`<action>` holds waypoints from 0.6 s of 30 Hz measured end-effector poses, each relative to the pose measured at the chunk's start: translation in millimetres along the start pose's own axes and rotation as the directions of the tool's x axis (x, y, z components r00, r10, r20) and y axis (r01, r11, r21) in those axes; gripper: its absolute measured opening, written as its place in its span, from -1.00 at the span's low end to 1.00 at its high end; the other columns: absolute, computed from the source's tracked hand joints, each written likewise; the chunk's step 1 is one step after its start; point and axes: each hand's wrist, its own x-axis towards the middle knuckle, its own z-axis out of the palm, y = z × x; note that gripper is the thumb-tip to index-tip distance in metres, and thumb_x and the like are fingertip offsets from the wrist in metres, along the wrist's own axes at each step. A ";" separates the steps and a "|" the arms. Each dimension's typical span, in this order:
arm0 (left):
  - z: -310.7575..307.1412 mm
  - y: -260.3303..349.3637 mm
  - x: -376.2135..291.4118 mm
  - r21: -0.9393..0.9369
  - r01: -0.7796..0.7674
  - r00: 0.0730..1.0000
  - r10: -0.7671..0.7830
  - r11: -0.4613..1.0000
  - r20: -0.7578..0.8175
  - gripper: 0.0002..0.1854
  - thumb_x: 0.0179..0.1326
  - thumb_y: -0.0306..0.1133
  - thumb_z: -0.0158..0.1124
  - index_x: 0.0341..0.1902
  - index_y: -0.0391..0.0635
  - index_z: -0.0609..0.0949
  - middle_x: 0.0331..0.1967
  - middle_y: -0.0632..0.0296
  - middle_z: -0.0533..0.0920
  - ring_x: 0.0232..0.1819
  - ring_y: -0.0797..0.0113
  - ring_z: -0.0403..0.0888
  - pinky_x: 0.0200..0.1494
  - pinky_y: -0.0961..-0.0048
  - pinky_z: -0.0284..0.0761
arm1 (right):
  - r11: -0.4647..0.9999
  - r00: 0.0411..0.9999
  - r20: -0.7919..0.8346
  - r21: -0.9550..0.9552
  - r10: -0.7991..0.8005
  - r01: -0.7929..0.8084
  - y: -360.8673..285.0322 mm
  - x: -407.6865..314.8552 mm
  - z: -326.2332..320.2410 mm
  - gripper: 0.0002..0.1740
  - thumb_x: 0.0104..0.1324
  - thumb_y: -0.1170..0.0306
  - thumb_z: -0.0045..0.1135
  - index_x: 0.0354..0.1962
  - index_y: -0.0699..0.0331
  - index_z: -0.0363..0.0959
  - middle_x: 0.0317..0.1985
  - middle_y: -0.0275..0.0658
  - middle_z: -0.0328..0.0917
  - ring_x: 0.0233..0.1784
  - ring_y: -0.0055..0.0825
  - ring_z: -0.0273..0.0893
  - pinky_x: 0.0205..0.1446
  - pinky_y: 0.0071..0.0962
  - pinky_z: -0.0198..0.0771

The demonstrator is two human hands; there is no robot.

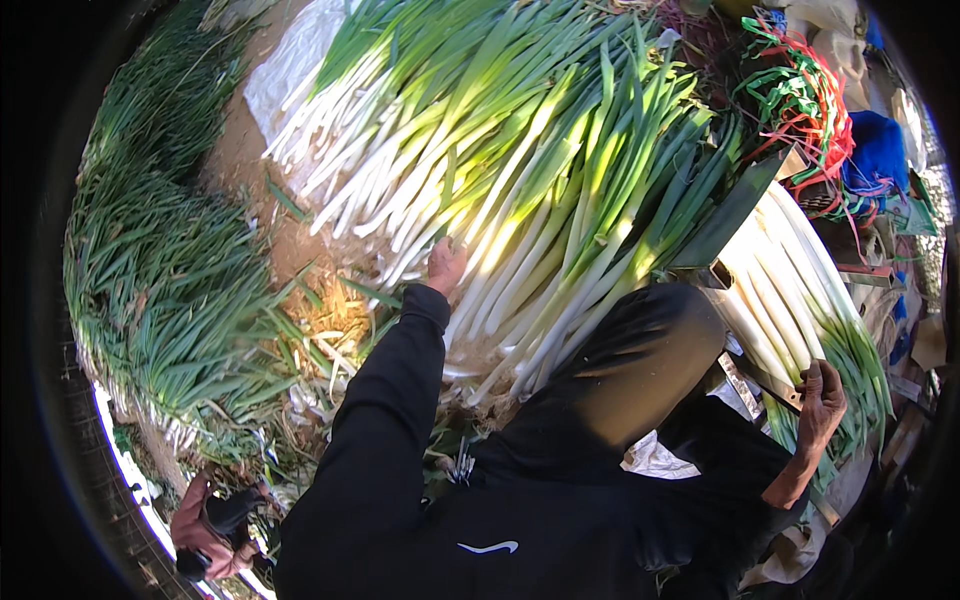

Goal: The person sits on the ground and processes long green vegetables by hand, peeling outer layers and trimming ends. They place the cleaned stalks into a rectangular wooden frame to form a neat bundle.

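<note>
My left hand is curled among the stalks of a broad pile of long green onions on the ground. Its fingertips are hidden, so I cannot tell whether a stalk is in its grasp. Thick white stalks of more long green onions lie side by side on a metal frame at the right. Over their green part, my right hand is bent with fingers curled, at the edge of the bundle. Whether it grips or only touches them is not plain.
A dark green heap of untrimmed onions stretches along the left. Peeled scraps litter the soil. Red and green plastic ties hang at upper right, near a blue cloth. Another person crouches at lower left.
</note>
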 end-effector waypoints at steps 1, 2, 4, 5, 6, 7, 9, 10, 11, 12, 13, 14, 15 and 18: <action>6.0 -2.6 11.9 0.014 0.035 0.999 -0.035 0.999 -0.004 -0.54 0.25 -0.14 0.28 0.01 -0.32 0.66 -0.16 -0.19 0.73 -0.06 -0.04 0.71 0.03 0.18 0.56 | 1.000 1.000 0.005 -0.007 0.008 -0.008 -3.4 -1.3 2.1 -0.67 0.45 0.23 0.26 -0.10 0.38 0.61 -0.43 -0.37 0.56 -0.45 -0.67 0.46 -0.36 -0.61 0.38; 12.0 -4.4 21.5 -0.073 -0.002 0.998 0.007 0.997 0.063 -0.57 0.23 -0.15 0.32 -0.05 -0.32 0.68 -0.18 -0.19 0.73 -0.07 -0.04 0.71 0.00 0.17 0.55 | 1.000 1.000 0.005 -0.017 0.017 -0.017 -5.8 -2.3 1.3 -0.67 0.45 0.23 0.25 -0.10 0.38 0.61 -0.43 -0.37 0.56 -0.45 -0.67 0.46 -0.36 -0.61 0.38; 25.1 -2.2 27.5 -0.052 -0.044 0.993 0.049 0.998 0.106 -0.57 0.21 -0.10 0.33 -0.14 -0.30 0.71 -0.22 -0.17 0.74 -0.08 -0.09 0.72 0.00 0.15 0.58 | 0.997 1.000 -0.014 -0.077 0.026 -0.027 -4.8 -3.5 -3.1 -0.66 0.45 0.22 0.25 -0.11 0.38 0.61 -0.42 -0.37 0.57 -0.45 -0.67 0.46 -0.36 -0.61 0.38; 29.8 2.7 32.2 -0.043 -0.066 0.989 0.071 0.997 0.128 -0.57 0.20 -0.08 0.34 -0.18 -0.28 0.72 -0.24 -0.16 0.74 -0.08 -0.12 0.72 0.01 0.14 0.59 | 0.994 0.999 -0.024 -0.107 0.030 -0.033 -4.5 -3.9 -4.6 -0.66 0.45 0.22 0.25 -0.11 0.38 0.61 -0.42 -0.37 0.57 -0.45 -0.67 0.46 -0.36 -0.61 0.38; 26.7 6.2 39.1 -0.073 -0.098 0.990 0.105 0.992 0.091 -0.60 0.22 -0.12 0.34 -0.17 -0.29 0.71 -0.27 -0.12 0.74 -0.13 -0.04 0.70 -0.04 0.17 0.57 | 0.995 0.998 -0.040 -0.093 0.044 -0.047 -3.6 -4.6 -4.2 -0.67 0.45 0.22 0.25 -0.12 0.38 0.61 -0.42 -0.38 0.56 -0.44 -0.67 0.46 -0.35 -0.61 0.39; 19.4 6.6 42.1 -0.099 -0.122 0.990 0.128 0.988 0.057 -0.62 0.24 -0.16 0.34 -0.17 -0.30 0.70 -0.30 -0.08 0.73 -0.19 0.03 0.69 -0.08 0.20 0.56 | 0.993 0.998 -0.053 -0.108 0.045 -0.050 -3.5 -5.2 -2.9 -0.66 0.45 0.22 0.25 -0.12 0.38 0.61 -0.43 -0.38 0.56 -0.43 -0.68 0.45 -0.35 -0.61 0.39; 0.0 5.0 44.0 -0.144 -0.157 0.987 0.157 0.977 -0.015 -0.68 0.27 -0.23 0.34 -0.16 -0.32 0.68 -0.37 0.00 0.72 -0.29 0.18 0.66 -0.17 0.26 0.54 | 0.989 0.997 -0.063 -0.138 0.047 -0.055 -7.0 -3.7 2.0 -0.66 0.45 0.21 0.25 -0.11 0.38 0.61 -0.43 -0.39 0.55 -0.43 -0.68 0.44 -0.34 -0.61 0.40; -14.2 12.3 46.8 -0.134 -0.235 0.971 0.227 0.963 -0.071 -0.68 0.30 -0.24 0.32 -0.15 -0.33 0.67 -0.41 0.05 0.70 -0.34 0.23 0.63 -0.21 0.29 0.52 | 0.987 0.997 -0.060 -0.149 0.052 -0.060 -10.3 -3.2 3.1 -0.66 0.45 0.21 0.25 -0.11 0.38 0.61 -0.44 -0.42 0.53 -0.41 -0.69 0.43 -0.32 -0.60 0.42; -31.2 22.9 47.8 -0.120 -0.311 0.947 0.296 0.943 -0.128 -0.68 0.33 -0.24 0.30 -0.13 -0.34 0.66 -0.44 0.09 0.68 -0.39 0.28 0.59 -0.26 0.33 0.50 | 0.986 0.998 -0.062 -0.163 0.033 -0.043 -8.9 -2.4 2.7 -0.67 0.46 0.21 0.25 -0.11 0.37 0.62 -0.43 -0.42 0.53 -0.41 -0.69 0.42 -0.32 -0.59 0.43; -47.3 28.1 44.4 -0.167 -0.286 0.958 0.278 0.944 -0.071 -0.67 0.37 -0.24 0.25 -0.11 -0.35 0.65 -0.46 0.14 0.66 -0.42 0.41 0.54 -0.30 0.41 0.46 | 0.982 0.997 -0.066 -0.186 0.030 -0.042 -8.7 -1.5 3.1 -0.67 0.46 0.21 0.25 -0.11 0.37 0.62 -0.43 -0.42 0.54 -0.40 -0.70 0.42 -0.31 -0.58 0.44; -66.1 48.1 29.8 -0.223 -0.336 0.941 0.338 0.915 -0.030 -0.67 0.39 -0.24 0.23 -0.06 -0.34 0.64 -0.50 0.25 0.61 -0.46 0.47 0.50 -0.37 0.44 0.43 | 0.977 0.997 -0.078 -0.210 0.027 -0.043 -8.6 -2.2 2.4 -0.67 0.46 0.21 0.25 -0.12 0.36 0.62 -0.43 -0.41 0.54 -0.39 -0.70 0.42 -0.31 -0.58 0.44; -88.4 79.1 6.6 -0.329 -0.208 0.965 0.249 0.921 0.086 -0.68 0.41 -0.25 0.22 -0.04 -0.33 0.64 -0.48 0.29 0.59 -0.46 0.50 0.49 -0.38 0.45 0.42 | 0.971 0.995 -0.094 -0.235 0.024 -0.045 -7.9 -3.2 0.5 -0.67 0.46 0.21 0.25 -0.12 0.36 0.62 -0.43 -0.41 0.54 -0.39 -0.70 0.42 -0.31 -0.58 0.44; -105.9 98.0 -21.6 -0.410 -0.066 0.967 0.159 0.910 0.198 -0.68 0.42 -0.25 0.20 -0.03 -0.31 0.63 -0.46 0.32 0.57 -0.46 0.53 0.47 -0.39 0.46 0.41 | 0.967 0.995 -0.098 -0.250 0.016 -0.040 -6.6 -2.0 0.7 -0.67 0.46 0.21 0.25 -0.12 0.36 0.62 -0.42 -0.40 0.54 -0.39 -0.69 0.42 -0.30 -0.59 0.43; -86.4 86.4 -91.5 -0.404 -0.035 0.945 0.162 0.914 0.286 -0.64 0.43 -0.28 0.19 0.14 -0.29 0.55 -0.39 0.33 0.56 -0.46 0.58 0.47 -0.39 0.54 0.44 | 0.958 0.994 -0.110 -0.286 -0.001 -0.031 -10.2 -2.7 2.7 -0.66 0.46 0.21 0.24 -0.13 0.38 0.61 -0.41 -0.38 0.56 -0.38 -0.68 0.42 -0.28 -0.58 0.42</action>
